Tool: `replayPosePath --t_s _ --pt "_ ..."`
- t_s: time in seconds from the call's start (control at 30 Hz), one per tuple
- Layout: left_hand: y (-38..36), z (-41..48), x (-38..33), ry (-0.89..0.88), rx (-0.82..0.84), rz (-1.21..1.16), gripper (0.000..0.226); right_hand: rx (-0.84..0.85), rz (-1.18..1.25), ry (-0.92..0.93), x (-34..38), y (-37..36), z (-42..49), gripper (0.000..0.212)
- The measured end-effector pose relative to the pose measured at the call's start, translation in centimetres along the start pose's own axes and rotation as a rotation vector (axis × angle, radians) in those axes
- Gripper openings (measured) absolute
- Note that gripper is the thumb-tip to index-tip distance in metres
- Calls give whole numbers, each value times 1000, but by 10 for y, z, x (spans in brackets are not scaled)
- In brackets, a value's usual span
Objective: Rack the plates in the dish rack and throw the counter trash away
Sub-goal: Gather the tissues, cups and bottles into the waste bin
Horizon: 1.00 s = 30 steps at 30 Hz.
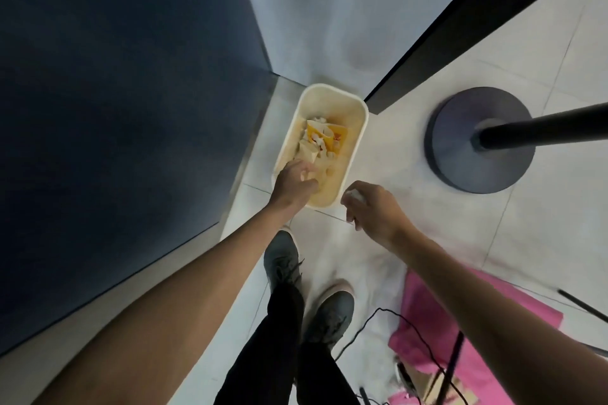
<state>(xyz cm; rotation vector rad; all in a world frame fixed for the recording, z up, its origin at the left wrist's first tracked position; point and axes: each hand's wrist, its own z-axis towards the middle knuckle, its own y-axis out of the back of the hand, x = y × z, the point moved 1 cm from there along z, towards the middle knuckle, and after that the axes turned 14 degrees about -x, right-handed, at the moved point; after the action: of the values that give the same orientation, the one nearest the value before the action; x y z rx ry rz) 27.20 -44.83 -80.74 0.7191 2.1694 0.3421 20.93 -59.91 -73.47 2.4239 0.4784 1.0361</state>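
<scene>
**Floor** (493, 240): pale glossy tiles with thin joints, lying under both hands and running on to the right of the fingers.

**Waste bin** (332, 88): cream, rectangular with rounded corners, standing on the floor in a corner. Its near end is directly below the left fingers and just left of the right fingers.

**Trash** (320, 141): crumpled white paper and yellow-orange wrappers heaped in the bin, just beyond the left fingertips.

**Left hand** (294, 182): reaches over the bin's near rim, fingers bent down and close together. A pale scrap shows at them; the blur hides whether they pinch it.

**Right hand** (373, 209): held above the floor just outside the bin's near right corner, fingers curled round a crumpled white scrap (353, 196).

**Dark blue panel** (115, 108): left of the left fingers, rising from the floor.

**Pale wall** (329, 10): beyond the bin.

**Black strip** (460, 26): runs diagonally beyond the right fingers.

**Stand base** (457, 158): round grey disc on the floor, well right of the right fingers, carrying a black pole (543, 125).

**Pink sheet** (427, 306): on the floor behind the right wrist, crossed by a black cable (415, 327).

**Shoes**: two grey, one (283, 260) behind the left fingers, the other (332, 309) nearer the person, below black trousers (263, 355).
</scene>
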Motion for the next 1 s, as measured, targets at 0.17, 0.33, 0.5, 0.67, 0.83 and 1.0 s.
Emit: replayPosePath --t_s 0.17,0.33,0.5,0.67,0.83,1.0 --pt "7 -6 17 -286 -217 7 37 5 -220 177 -3 -5 18 15" --pt "15 -5 47 -239 -357 260 74 26 -300 215 -3 -20 38 18" --pt "9 -10 77 -171 -173 204 100 81 -288 196 9 -41 68 21" --pt "7 -11 79 -152 -191 70 98 224 -338 102 24 -56 89 52" --pt "3 -11 75 -73 -204 41 94 130 -147 29 11 -36 82 36" --pt "2 -34 55 89 -233 -32 88 -7 -76 -22 -5 -15 43 40"
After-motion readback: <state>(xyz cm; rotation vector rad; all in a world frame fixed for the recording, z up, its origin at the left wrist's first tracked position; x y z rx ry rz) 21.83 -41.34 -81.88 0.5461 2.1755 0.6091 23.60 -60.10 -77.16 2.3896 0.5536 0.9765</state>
